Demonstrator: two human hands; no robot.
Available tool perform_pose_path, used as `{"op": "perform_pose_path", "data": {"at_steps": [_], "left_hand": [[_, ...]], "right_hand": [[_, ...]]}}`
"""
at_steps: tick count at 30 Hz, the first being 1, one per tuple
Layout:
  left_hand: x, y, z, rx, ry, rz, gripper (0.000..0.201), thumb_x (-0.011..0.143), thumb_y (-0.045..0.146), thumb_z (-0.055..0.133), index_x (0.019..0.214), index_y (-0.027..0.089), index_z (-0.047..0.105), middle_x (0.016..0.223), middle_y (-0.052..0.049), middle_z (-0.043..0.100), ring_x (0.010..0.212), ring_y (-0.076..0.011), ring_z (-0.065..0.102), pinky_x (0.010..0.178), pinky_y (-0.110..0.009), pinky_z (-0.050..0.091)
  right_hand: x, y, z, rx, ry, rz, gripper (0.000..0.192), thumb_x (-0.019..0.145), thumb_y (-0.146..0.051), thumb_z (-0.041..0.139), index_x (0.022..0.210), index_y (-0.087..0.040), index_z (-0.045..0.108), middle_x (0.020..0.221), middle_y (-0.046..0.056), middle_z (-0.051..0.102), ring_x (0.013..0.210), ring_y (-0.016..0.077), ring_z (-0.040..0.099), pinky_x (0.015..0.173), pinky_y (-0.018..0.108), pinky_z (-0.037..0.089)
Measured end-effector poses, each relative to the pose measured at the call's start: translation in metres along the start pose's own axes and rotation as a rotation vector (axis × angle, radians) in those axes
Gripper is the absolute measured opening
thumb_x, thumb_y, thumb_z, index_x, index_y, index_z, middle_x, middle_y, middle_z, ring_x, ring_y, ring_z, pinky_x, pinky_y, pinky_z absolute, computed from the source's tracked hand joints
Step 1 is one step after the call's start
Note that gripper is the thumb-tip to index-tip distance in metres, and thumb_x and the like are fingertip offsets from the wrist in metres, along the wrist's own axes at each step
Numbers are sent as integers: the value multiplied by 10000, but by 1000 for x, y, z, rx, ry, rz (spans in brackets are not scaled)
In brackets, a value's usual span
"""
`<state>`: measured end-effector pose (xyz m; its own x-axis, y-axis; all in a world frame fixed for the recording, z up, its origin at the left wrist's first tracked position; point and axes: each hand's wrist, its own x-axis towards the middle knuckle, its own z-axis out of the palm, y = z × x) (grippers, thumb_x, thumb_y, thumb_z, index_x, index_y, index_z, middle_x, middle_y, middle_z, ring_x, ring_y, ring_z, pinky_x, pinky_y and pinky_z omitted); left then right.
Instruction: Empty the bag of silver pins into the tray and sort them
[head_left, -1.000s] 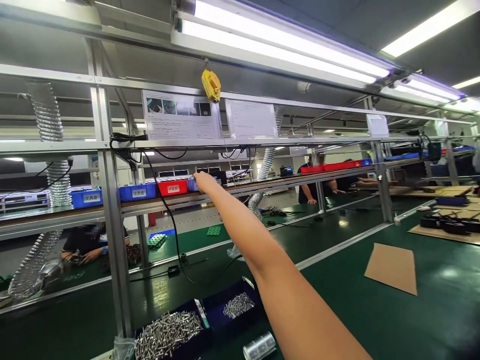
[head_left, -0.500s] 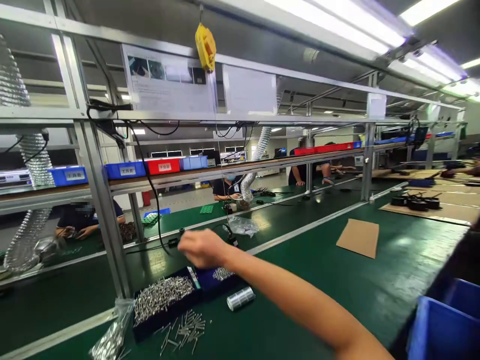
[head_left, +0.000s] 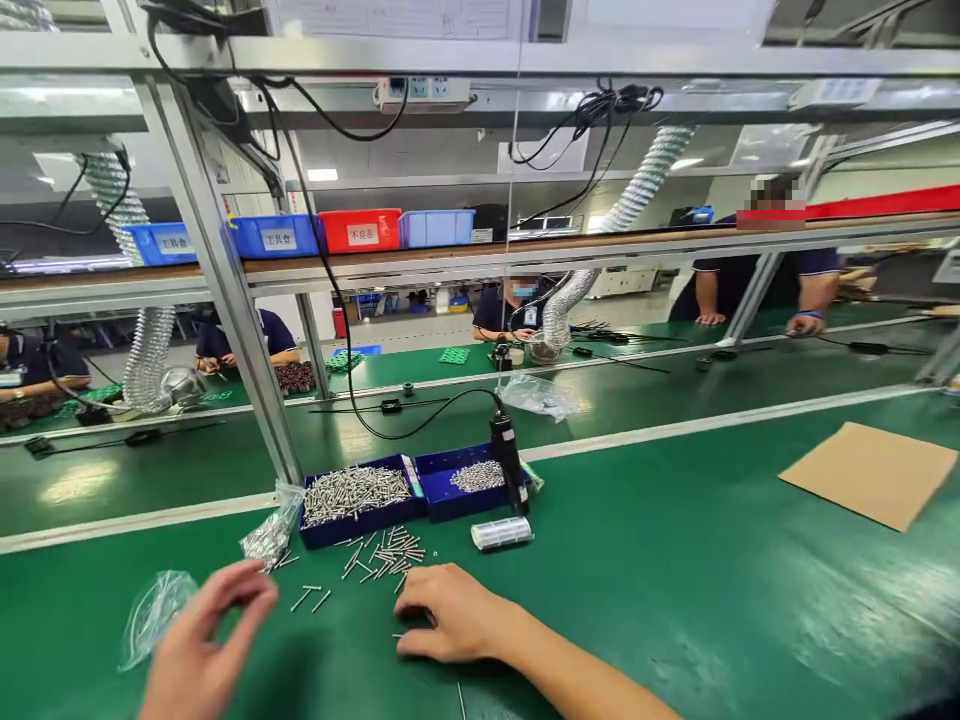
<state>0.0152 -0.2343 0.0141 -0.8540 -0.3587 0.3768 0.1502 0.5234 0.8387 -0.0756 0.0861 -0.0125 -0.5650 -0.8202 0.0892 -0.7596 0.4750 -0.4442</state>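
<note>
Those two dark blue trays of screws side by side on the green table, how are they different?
The left tray is heaped with long, thin screws, and more of them lie spilled on the green table before it. The right tray holds a smaller pile of short, fine screws, with a black tool standing in it. Both are shallow, dark blue and touching.

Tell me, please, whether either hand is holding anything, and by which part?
Nothing is held. The right hand rests on the green mat beside loose screws; the left hand hovers open with spread fingers.
</note>
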Motion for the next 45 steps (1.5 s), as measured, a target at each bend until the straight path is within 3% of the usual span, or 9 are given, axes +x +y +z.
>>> {"op": "perform_pose_path", "data": {"at_steps": [2,4,6,9,13,21,31,40,45], "left_hand": [[-2,15,46,-209,-292,-90,404,741,495,786,1048,255,677,854,-23,749,818,-224,689,792,-295,523],[-2,21,88,-461,-467,-219,453,710,494,824,1018,209,655,720,-9,698,689,-176,634,683,-267,492],[-2,19,117,-604,-486,-370,531,631,480,887,991,178,642,657,6,661,634,-145,599,619,-237,445],[-7,9,135,-706,-447,-517,595,590,448,925,1013,160,623,686,-5,671,649,-133,594,629,-229,437],[-14,0,133,-745,-429,-544,584,627,418,918,1041,155,601,742,-32,705,671,-131,600,670,-243,461],[-15,-5,137,-714,-432,-478,492,692,390,882,1006,158,583,685,-13,687,640,-129,593,644,-243,451],[-19,-1,135,-773,-504,-502,477,689,386,888,949,170,552,643,5,658,614,-124,584,620,-242,441],[-21,-9,134,-779,-500,-506,480,691,387,886,950,177,541,650,6,665,598,-111,576,592,-219,426],[-20,-1,130,-740,-548,-525,525,657,413,901,939,176,528,627,17,656,583,-108,564,582,-218,420]], "right_hand": [[-4,-3,4,-35,-27,71,213,886,-420,685,1013,-250,707,1061,21,685,955,215,666,785,278,470],[-8,-3,10,-105,-36,114,97,904,-276,627,977,-233,675,1063,31,673,924,218,669,767,288,465],[-11,-1,17,-138,-6,129,93,881,-196,593,964,-213,631,1035,44,669,880,224,663,731,296,453],[-8,3,23,47,155,174,76,918,-175,515,943,-205,580,943,31,671,826,202,634,708,289,436],[3,4,28,475,386,254,137,974,-261,486,911,-199,590,854,16,659,767,167,587,698,265,446],[8,5,39,779,413,308,172,940,-321,580,1066,-203,582,874,28,646,765,165,571,617,242,446],[9,3,38,814,335,271,127,920,-265,610,1028,-205,581,839,9,653,745,144,567,590,221,402],[8,3,33,771,328,261,141,908,-242,607,1042,-205,586,817,3,656,719,137,563,577,220,393],[6,2,34,728,318,254,161,900,-219,601,1060,-214,591,837,-1,676,727,136,590,576,214,404]]}}
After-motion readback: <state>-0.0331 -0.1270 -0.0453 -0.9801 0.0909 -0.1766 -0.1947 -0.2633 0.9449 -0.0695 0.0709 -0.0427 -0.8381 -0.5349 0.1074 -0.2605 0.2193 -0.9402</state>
